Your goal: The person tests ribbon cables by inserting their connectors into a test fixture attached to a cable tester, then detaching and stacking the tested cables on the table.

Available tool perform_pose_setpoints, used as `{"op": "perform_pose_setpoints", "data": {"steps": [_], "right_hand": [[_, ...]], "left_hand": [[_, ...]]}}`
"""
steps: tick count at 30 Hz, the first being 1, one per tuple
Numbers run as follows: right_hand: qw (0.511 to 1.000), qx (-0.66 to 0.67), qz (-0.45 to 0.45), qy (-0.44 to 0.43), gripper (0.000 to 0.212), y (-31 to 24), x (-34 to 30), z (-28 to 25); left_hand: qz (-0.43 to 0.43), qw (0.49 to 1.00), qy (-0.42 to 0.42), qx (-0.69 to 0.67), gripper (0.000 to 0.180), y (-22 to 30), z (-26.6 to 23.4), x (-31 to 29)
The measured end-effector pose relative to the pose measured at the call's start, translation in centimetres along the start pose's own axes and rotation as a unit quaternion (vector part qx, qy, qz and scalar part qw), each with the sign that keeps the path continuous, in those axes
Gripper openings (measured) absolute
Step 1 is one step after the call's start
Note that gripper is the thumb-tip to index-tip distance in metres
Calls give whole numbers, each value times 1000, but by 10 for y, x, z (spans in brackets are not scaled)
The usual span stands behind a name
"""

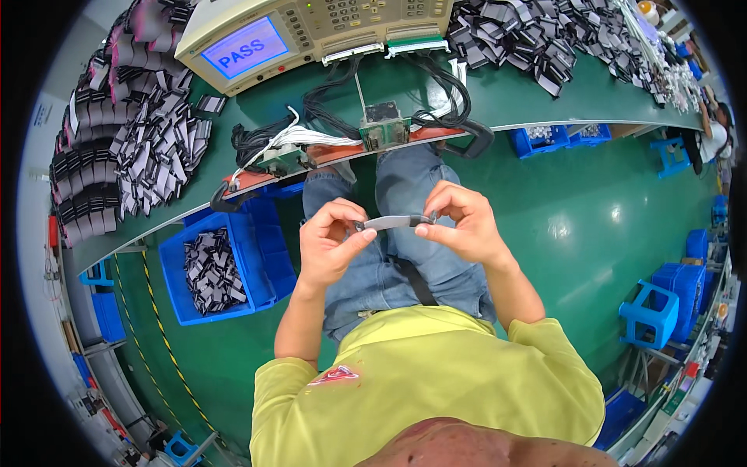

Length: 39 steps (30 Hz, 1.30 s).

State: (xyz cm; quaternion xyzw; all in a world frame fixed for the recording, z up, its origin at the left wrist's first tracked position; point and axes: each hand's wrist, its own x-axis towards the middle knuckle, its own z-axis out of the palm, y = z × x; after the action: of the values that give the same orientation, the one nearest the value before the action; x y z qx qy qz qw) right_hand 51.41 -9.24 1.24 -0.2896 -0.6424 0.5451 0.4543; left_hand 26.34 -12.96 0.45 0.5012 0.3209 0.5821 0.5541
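Observation:
Above my lap I hold a short flat grey ribbon cable (389, 222) with a black connector at each end. My left hand (333, 240) pinches its left end between thumb and fingers. At the other end, my right hand (464, 223) grips the black connector the same way. The cable bows slightly between them. Beyond my hands, at the table edge, stands a small test fixture with a green circuit board (385, 134). Black and white wires run from it to a beige tester (311, 35) with a lit blue screen.
Many similar cables (163, 144) lie heaped on the table's left, and another pile (513, 39) covers the back right. A blue bin (175, 292) of cables stands below the table at left. Black handles (475, 142) jut from the table edge. Blue stools (650, 314) stand at right.

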Motion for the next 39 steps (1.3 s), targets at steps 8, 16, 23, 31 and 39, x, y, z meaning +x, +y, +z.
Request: {"op": "perform_pose_setpoints", "data": {"steps": [8,16,23,31,39], "right_hand": [[997,12,28,76,18,-1,21,4],[953,-215,-125,171,27,0,53,16],[920,-274,-147,238,24,11,69,14],[904,-310,-159,249,23,16,75,17],[897,-321,-172,249,24,15,76,17]], "left_hand": [[179,938,76,287,27,7,0,18],[194,921,134,310,32,-2,4,35],[192,904,155,349,32,-7,2,52],[201,899,167,352,30,-13,0,57],[207,901,167,342,31,-14,-2,57]]}}
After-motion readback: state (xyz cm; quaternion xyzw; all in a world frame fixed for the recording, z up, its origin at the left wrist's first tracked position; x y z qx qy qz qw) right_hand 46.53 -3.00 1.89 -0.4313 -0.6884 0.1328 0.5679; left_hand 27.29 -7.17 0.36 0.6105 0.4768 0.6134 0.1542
